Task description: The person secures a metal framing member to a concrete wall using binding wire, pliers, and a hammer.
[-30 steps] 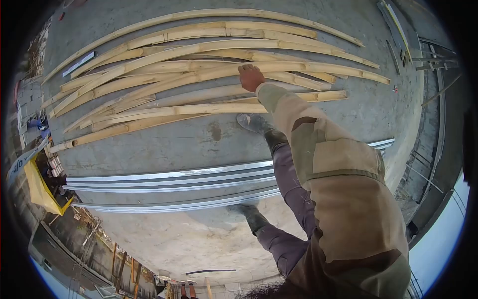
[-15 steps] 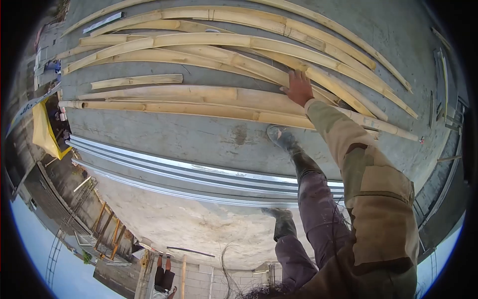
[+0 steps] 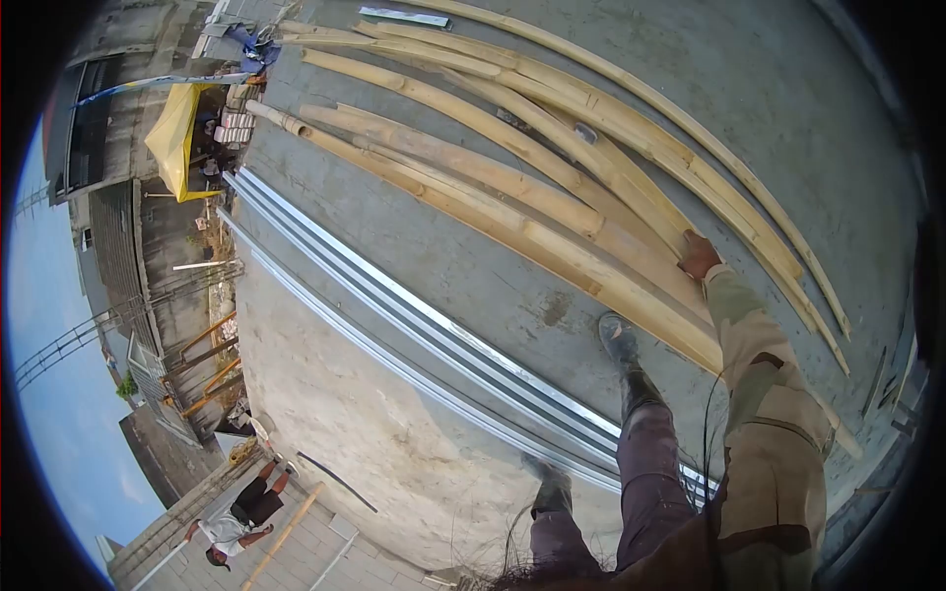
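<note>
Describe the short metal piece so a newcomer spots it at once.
Start at the bamboo on the grey floor. Go to its side away from the long metal bars, at the top of the picture, left of centre: the short metal piece lies there. It's silvery among tan strips, and far shorter than the bars.

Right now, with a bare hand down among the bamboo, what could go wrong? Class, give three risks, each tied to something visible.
The bare right hand could catch splinters from the split bamboo strip it touches. Other strips lie crowded and overlapping around it, so moving one might shift its neighbours. Metal lengths run across the floor between the boots; a careless step might cause a trip.
</note>
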`<state>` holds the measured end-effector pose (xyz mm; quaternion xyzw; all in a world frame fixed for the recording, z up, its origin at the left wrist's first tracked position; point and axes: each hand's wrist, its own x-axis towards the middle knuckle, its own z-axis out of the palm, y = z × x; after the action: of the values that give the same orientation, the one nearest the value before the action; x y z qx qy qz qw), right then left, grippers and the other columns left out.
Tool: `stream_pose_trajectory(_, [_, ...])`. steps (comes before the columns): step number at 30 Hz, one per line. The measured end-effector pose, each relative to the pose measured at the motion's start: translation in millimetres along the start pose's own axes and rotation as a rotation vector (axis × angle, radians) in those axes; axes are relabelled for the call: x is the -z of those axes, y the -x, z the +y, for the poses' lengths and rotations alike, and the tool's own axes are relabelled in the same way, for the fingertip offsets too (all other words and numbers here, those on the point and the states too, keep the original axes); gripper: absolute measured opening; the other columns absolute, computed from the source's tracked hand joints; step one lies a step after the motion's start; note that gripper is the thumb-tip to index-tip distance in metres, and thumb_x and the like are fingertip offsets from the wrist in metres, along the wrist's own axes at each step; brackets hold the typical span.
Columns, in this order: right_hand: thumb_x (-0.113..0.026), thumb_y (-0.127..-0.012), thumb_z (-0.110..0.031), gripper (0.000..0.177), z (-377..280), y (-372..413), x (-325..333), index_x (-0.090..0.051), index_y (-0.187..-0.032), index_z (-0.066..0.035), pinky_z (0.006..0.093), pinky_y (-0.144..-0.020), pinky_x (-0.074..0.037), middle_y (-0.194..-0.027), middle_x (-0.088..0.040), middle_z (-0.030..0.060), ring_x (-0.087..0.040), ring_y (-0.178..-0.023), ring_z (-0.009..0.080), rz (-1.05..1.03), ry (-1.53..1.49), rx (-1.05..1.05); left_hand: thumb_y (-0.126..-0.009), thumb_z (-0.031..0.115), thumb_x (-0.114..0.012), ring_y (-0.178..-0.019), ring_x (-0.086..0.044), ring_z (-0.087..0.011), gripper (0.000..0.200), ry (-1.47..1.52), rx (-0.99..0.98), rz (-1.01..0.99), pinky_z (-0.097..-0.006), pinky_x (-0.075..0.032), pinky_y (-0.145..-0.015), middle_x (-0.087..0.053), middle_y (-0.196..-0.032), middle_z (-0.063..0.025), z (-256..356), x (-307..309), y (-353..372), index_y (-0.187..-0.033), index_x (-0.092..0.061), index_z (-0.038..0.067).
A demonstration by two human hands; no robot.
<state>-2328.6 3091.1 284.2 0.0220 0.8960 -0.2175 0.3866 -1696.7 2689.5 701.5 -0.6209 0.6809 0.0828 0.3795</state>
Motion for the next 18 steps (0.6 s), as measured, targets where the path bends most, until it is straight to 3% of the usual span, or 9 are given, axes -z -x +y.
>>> stream_pose_trajectory(1, [-0.076, -0.078, -0.014, 0.071, 6.7, 4.7, 13.3, -0.053, -0.144, 0.000, 0.0411, -0.101, -0.053, -0.135, -0.063, 0.0255, -0.063, -0.126, 0.0334, -0.092, -0.037, 0.072, -0.111, 0.044, -0.031, -0.082, -0.066, -0.0358, 0.054, 0.009, -0.003, -0.007, -0.0470, -0.050, -0.074, -0.069, -0.088, -0.0218, 0.2, -4.0, 4.4, -0.122, -0.061, 0.001])
stream_pose_trajectory(3, [-0.075, -0.078, -0.018, 0.074, -0.1, 33.1, 41.1, -0.053, -0.146, -0.001, 0.0388, -0.097, -0.054, -0.130, -0.067, 0.0235, -0.066, -0.120, 0.0313, -0.232, -0.103, 0.009, -0.111, 0.044, -0.031, -0.082, -0.067, -0.0362, 0.053, 0.023, -0.007, -0.031, -0.0473, -0.051, -0.074, -0.070, -0.088, -0.0220, -2.7, -10.3, 15.6, -0.122, -0.061, 0.001])
stream_pose_trajectory(5, [-0.078, -0.075, -0.024, 0.078, 7.0, 57.3, 55.1, -0.054, -0.144, 0.003, 0.0376, -0.094, -0.055, -0.122, -0.071, 0.0220, -0.069, -0.112, 0.0312, -0.456, -0.493, -0.107, -0.111, 0.043, -0.031, -0.082, -0.067, -0.0366, 0.053, 0.035, -0.011, -0.044, -0.0475, -0.051, -0.074, -0.070, -0.088, -0.0221, -7.6, -12.7, 27.5, -0.122, -0.061, 0.001])
stream_pose_trajectory(9, [-0.078, -0.073, -0.022, 0.072, -47.5, 117.4, 100.9, -0.056, -0.136, 0.006, 0.0419, -0.090, -0.056, -0.117, -0.072, 0.0231, -0.071, -0.106, 0.0354, -0.534, -0.702, -0.159, -0.111, 0.043, -0.032, -0.083, -0.068, -0.0373, 0.052, 0.050, -0.014, -0.060, -0.0480, -0.051, -0.075, -0.070, -0.089, -0.0225, -24.5, -16.2, 49.0, -0.122, -0.061, 0.002])
stream_pose_trajectory(11, [-0.075, -0.074, -0.016, 0.059, -81.0, 134.1, 114.1, -0.056, -0.125, 0.005, 0.0453, -0.084, -0.057, -0.106, -0.073, 0.0237, -0.071, -0.101, 0.0411, 0.150, 0.263, -0.003, -0.111, 0.043, -0.032, -0.084, -0.068, -0.0377, 0.051, 0.060, -0.008, -0.067, -0.0483, -0.051, -0.075, -0.070, -0.089, -0.0226, -35.5, -15.5, 60.3, -0.122, -0.062, 0.002])
stream_pose_trajectory(12, [-0.076, -0.072, -0.011, 0.054, -91.2, 149.2, 122.0, -0.054, -0.120, 0.001, 0.0482, -0.083, -0.055, -0.105, -0.071, 0.0227, -0.069, -0.101, 0.0436, 0.304, 0.300, 0.036, -0.111, 0.042, -0.032, -0.084, -0.068, -0.0379, 0.051, 0.068, -0.003, -0.068, -0.0484, -0.051, -0.075, -0.071, -0.089, -0.0227, -41.1, -15.6, 63.7, -0.122, -0.062, 0.002])
stream_pose_trajectory(13, [-0.076, -0.072, -0.011, 0.054, -94.7, 160.0, 121.9, -0.054, -0.120, 0.001, 0.0482, -0.083, -0.055, -0.105, -0.071, 0.0227, -0.069, -0.101, 0.0436, 0.309, 0.311, 0.064, -0.111, 0.042, -0.032, -0.084, -0.068, -0.0381, 0.051, 0.067, 0.001, -0.065, -0.0486, -0.051, -0.075, -0.071, -0.089, -0.0228, -48.9, -15.4, 68.7, -0.122, -0.062, 0.002])
stream_pose_trajectory(15, [-0.080, -0.068, -0.012, 0.061, -97.9, 171.0, 121.8, -0.054, -0.122, -0.001, 0.0501, -0.085, -0.053, -0.110, -0.069, 0.0200, -0.067, -0.102, 0.0425, 0.718, 0.370, 0.049, -0.111, 0.042, -0.032, -0.084, -0.068, -0.0385, 0.051, 0.081, 0.019, -0.066, -0.0488, -0.052, -0.075, -0.071, -0.090, -0.0230, -58.6, -15.6, 77.7, -0.121, -0.062, 0.003])
stream_pose_trajectory(18, [-0.083, -0.065, -0.013, 0.064, -112.7, 199.4, 142.5, -0.055, -0.121, -0.003, 0.0526, -0.087, -0.051, -0.115, -0.067, 0.0184, -0.065, -0.105, 0.0421, 0.893, 0.327, 0.086, -0.111, 0.042, -0.032, -0.085, -0.069, -0.0391, 0.050, 0.085, 0.036, -0.063, -0.0492, -0.052, -0.075, -0.071, -0.090, -0.0232, -78.0, -12.5, 84.6, -0.121, -0.062, 0.003])
